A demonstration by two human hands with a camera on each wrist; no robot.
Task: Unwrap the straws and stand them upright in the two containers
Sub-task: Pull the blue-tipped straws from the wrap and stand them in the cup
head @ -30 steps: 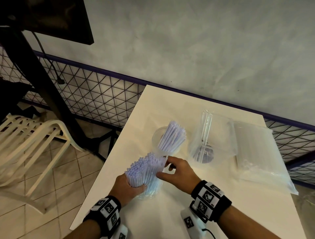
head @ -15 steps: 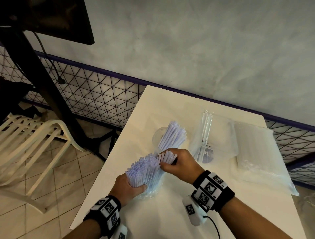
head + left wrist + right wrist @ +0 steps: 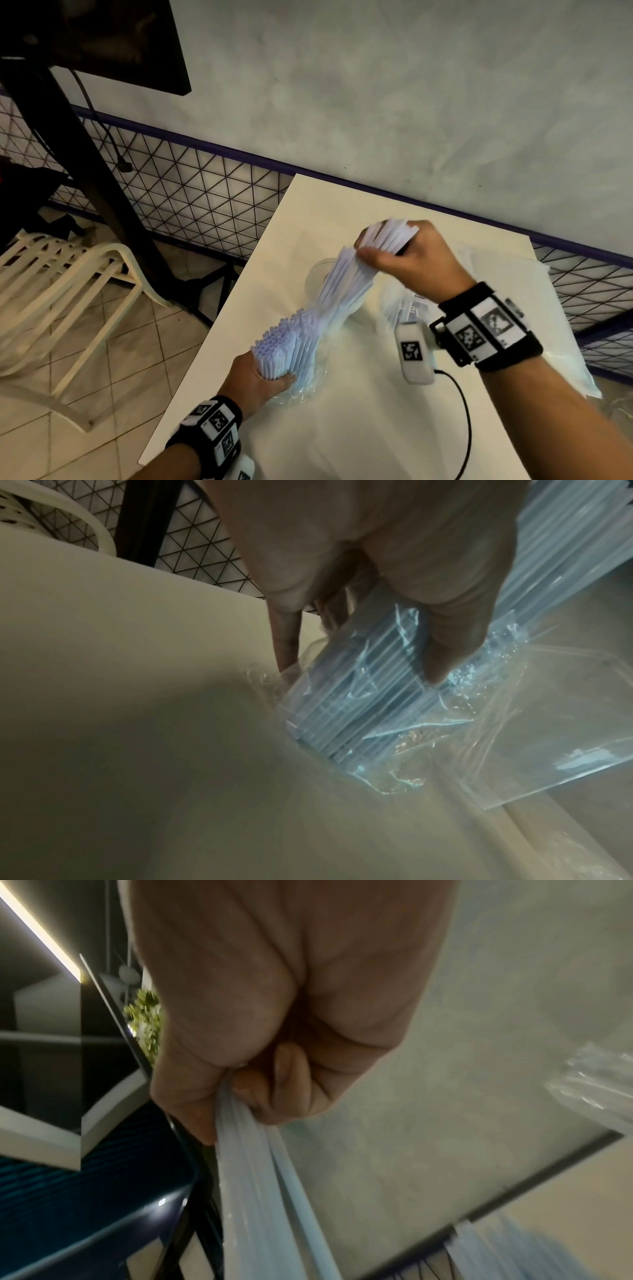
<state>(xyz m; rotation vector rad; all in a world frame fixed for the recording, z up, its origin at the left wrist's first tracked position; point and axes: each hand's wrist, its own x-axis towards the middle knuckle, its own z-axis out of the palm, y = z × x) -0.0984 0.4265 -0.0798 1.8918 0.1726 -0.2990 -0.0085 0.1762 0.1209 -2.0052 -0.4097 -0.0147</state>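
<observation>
White straws gripped in raised right hand, wrapped bundle in left hand.

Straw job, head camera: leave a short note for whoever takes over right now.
Left hand grips the wrapped straw bundle, standing on the table, wrapper pushed down round its base.
Right hand holds a pulled-out bunch of straws, raised above the clear cup.
Done: that cup already holds straws.
Left: drop this bunch in, empty the bundle, fill the second container, partly hidden behind the right wrist.
</observation>
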